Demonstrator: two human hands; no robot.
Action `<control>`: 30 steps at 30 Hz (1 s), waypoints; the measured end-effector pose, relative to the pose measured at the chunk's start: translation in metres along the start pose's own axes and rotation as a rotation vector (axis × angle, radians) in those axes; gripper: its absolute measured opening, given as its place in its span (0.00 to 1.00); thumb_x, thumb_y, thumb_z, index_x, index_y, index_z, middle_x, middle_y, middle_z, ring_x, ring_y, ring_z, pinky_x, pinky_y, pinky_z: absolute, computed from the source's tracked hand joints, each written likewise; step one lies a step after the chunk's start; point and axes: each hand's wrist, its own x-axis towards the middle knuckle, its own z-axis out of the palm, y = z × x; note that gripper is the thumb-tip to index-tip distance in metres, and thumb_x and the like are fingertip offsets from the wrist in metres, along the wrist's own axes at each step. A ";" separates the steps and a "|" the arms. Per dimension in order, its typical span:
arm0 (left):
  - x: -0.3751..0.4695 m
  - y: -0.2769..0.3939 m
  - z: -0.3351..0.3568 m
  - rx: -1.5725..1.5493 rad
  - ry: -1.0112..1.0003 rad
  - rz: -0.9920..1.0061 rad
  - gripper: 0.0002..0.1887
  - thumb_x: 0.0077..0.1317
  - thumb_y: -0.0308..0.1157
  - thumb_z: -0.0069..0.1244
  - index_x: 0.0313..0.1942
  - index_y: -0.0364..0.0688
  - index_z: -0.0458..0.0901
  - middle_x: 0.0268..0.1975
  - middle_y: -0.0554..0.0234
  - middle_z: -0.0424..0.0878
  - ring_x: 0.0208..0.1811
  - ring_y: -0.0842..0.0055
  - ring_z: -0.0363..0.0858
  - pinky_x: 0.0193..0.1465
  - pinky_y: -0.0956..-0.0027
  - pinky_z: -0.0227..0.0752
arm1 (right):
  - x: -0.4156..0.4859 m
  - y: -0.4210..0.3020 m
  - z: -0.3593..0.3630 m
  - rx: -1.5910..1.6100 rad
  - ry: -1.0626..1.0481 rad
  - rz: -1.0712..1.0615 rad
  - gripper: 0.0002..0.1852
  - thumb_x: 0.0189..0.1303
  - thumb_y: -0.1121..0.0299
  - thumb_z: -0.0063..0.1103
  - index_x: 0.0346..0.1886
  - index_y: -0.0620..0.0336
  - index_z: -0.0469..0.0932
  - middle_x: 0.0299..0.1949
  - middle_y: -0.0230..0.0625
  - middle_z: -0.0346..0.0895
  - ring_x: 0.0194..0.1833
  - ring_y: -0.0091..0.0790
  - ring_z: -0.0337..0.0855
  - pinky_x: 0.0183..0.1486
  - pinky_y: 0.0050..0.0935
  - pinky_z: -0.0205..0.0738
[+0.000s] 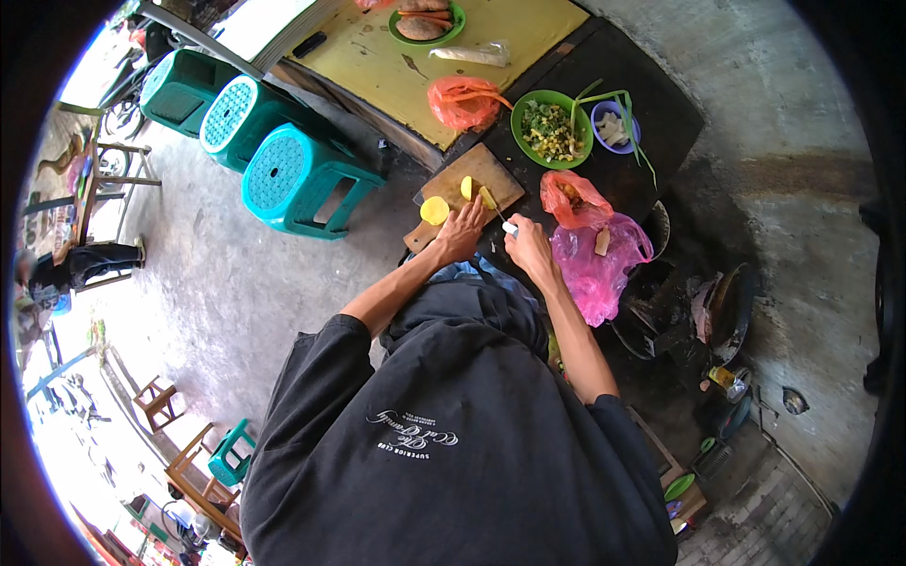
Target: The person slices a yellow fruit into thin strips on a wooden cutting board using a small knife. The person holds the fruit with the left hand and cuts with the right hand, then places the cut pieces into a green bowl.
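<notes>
My left hand (463, 230) lies on a wooden cutting board (497, 172), its fingertips at a yellow cut piece (487, 198), perhaps potato. In my right hand (527, 244) is a knife (509, 227) with a white handle; its blade reaches towards that piece. Another yellow piece (466, 187) stands just beyond the fingers, and a larger round yellow half (434, 210) rests at the board's left side. Right of the board are an orange plastic bag (577, 199) and a pink plastic bag (587, 283) with a pale piece on it.
Beyond the board stand a green bowl (552, 129) of chopped vegetables and a purple bowl (614, 127) of white pieces, with green stalks across. A red bag (463, 102) with carrots lies on the yellow tabletop (389, 64). Teal stools (276, 173) stand left; a seated person (92, 265) is farther off.
</notes>
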 end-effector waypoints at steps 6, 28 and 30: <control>0.000 -0.001 -0.003 -0.024 -0.012 -0.012 0.48 0.54 0.38 0.62 0.74 0.30 0.61 0.80 0.37 0.51 0.77 0.55 0.61 0.67 0.56 0.68 | -0.022 0.015 0.013 0.062 0.077 -0.084 0.17 0.63 0.75 0.62 0.55 0.67 0.78 0.47 0.60 0.84 0.50 0.63 0.84 0.52 0.50 0.80; -0.007 0.001 -0.012 -0.058 -0.008 -0.020 0.42 0.61 0.35 0.54 0.75 0.30 0.60 0.81 0.40 0.51 0.75 0.57 0.62 0.67 0.55 0.66 | -0.001 0.043 0.030 0.366 0.206 -0.175 0.18 0.65 0.71 0.63 0.59 0.61 0.79 0.51 0.55 0.85 0.54 0.57 0.85 0.53 0.44 0.81; -0.007 0.002 -0.008 -0.052 -0.009 -0.022 0.45 0.60 0.37 0.57 0.75 0.31 0.58 0.81 0.40 0.50 0.76 0.55 0.60 0.68 0.54 0.65 | -0.004 0.039 0.029 0.354 0.200 -0.156 0.18 0.65 0.71 0.62 0.59 0.61 0.79 0.51 0.55 0.85 0.54 0.58 0.85 0.53 0.44 0.81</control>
